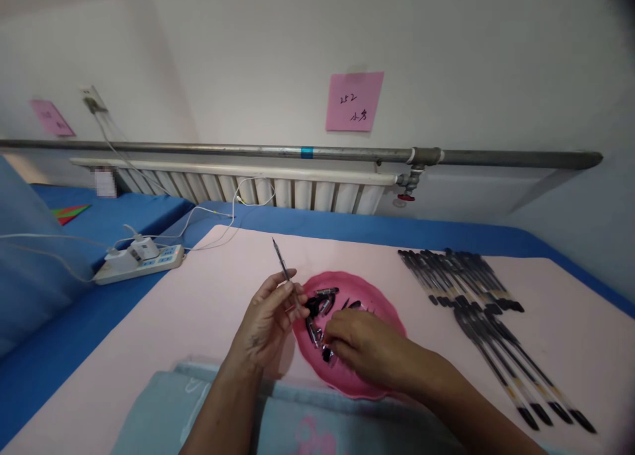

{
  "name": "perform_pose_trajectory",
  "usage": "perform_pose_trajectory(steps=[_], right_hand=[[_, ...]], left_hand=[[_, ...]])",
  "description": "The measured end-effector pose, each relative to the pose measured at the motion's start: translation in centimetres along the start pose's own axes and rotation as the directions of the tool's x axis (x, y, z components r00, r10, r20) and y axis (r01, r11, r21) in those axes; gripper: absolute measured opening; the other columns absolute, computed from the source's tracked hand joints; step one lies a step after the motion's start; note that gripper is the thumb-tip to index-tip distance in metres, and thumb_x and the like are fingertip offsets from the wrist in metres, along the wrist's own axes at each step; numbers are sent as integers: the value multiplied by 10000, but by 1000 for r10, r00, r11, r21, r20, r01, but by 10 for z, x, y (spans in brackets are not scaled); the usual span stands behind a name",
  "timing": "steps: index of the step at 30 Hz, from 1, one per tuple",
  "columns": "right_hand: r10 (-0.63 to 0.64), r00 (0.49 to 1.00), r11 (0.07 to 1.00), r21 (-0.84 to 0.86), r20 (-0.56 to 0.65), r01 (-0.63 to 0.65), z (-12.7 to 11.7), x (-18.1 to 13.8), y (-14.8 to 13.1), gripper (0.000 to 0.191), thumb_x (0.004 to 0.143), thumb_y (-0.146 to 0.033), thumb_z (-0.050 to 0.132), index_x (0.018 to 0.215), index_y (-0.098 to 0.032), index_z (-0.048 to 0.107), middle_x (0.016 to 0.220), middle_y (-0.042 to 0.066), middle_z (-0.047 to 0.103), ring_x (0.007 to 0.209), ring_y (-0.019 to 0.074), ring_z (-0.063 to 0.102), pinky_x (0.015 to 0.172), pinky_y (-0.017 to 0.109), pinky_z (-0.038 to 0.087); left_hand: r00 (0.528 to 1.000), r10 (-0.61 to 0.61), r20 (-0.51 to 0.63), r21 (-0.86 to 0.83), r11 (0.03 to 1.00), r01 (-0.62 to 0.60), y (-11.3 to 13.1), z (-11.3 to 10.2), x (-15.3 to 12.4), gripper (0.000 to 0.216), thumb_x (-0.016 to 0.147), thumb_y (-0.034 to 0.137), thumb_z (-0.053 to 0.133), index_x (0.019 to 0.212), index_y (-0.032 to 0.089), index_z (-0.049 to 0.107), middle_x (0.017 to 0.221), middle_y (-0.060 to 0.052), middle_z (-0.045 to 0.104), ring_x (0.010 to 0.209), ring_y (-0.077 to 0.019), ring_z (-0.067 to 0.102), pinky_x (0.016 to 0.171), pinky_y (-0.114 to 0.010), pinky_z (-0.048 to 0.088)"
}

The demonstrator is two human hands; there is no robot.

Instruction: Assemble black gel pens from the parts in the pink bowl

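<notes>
My left hand (270,313) pinches a slim clear pen (282,260) near its lower end, its dark tip pointing up and to the left. Just to the right is a pink scalloped plate (370,283) with small black and clear pen parts (312,329) lying in it. Over the plate, my right hand (364,346) has its fingers drawn together low among those parts. Whatever those fingers hold, if anything, is hidden. Part of the plate's contents is covered by my right hand.
On the pink table cover (238,270), rows of black-capped pens (456,280) lie at the right, with several more pens (520,369) nearer me. A power strip (143,266) with plugs and white cables sits at the left. Behind are a radiator (292,194) and a pipe (238,151).
</notes>
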State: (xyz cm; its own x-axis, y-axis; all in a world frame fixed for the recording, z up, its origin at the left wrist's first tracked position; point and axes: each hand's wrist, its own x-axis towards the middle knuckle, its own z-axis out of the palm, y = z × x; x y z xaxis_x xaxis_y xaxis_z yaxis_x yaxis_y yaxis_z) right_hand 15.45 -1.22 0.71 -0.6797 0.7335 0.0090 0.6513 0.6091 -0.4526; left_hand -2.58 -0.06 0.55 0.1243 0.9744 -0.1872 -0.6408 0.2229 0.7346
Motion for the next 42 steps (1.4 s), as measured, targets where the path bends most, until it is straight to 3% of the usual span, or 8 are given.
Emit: perform_pose_trajectory(steps=[4,9,12,18,23,28,38,42], right_hand=[[8,999,1000,3,-53,-8,0,0,4,185,784,-65,483,756,-176,629,769,25,661,706,154,576,637,251,394],[147,949,983,-65,-278,-172,-18,-3,29,184,823,-140,435,782,-203,602,804,34,652,727,171,582,648,271,418],[210,923,960,-111,-323,-257,-30,-7,45,201,823,-141,417,800,-192,610,788,40,648,724,171,582,661,273,414],[227,943,967,-59,-244,-248,-35,-10,39,212,799,-113,431,773,-184,629,762,32,654,691,160,576,635,255,406],[4,1000,992,123,-6,-3,-17,-4,9,233,753,-53,484,772,-193,669,794,18,672,719,149,592,652,239,422],[-77,996,997,-5,53,77,2,2,-2,208,776,-50,493,727,-158,665,758,42,652,726,155,581,654,249,396],[-70,997,974,-212,21,73,17,3,-6,200,719,-37,483,666,-154,637,668,55,648,571,157,546,531,270,296],[-74,997,984,-163,8,75,18,1,-5,204,711,-29,472,679,-171,615,662,28,647,568,147,539,538,267,302]], left_hand=[[1000,-6,10,4,1000,6,0,-1,0,280,715,156,679,981,136,596,759,-43,634,672,-135,615,586,-253,535],[1000,-7,-18,0,1000,7,2,-1,1,256,722,141,663,969,132,597,749,-49,639,657,-137,618,572,-250,535],[1000,-8,-17,-1,1000,8,2,-1,1,249,725,133,655,968,131,600,745,-51,643,656,-138,621,569,-248,535],[1000,-16,-26,14,1000,16,3,1,-1,236,730,131,646,962,125,606,742,-52,645,643,-136,618,559,-248,535],[1000,-18,-17,9,1000,19,3,1,-1,207,724,132,652,927,118,616,740,-54,648,638,-129,617,557,-237,533],[999,-20,-35,3,1000,20,2,0,0,210,711,135,667,916,120,627,742,-53,653,644,-132,621,562,-238,536],[998,-3,-68,7,1000,3,1,3,0,208,641,155,734,831,116,659,684,-20,627,642,-120,608,617,-249,548],[998,-24,-66,3,1000,24,1,1,1,214,651,141,734,848,117,655,703,-21,636,648,-114,613,618,-241,550]])
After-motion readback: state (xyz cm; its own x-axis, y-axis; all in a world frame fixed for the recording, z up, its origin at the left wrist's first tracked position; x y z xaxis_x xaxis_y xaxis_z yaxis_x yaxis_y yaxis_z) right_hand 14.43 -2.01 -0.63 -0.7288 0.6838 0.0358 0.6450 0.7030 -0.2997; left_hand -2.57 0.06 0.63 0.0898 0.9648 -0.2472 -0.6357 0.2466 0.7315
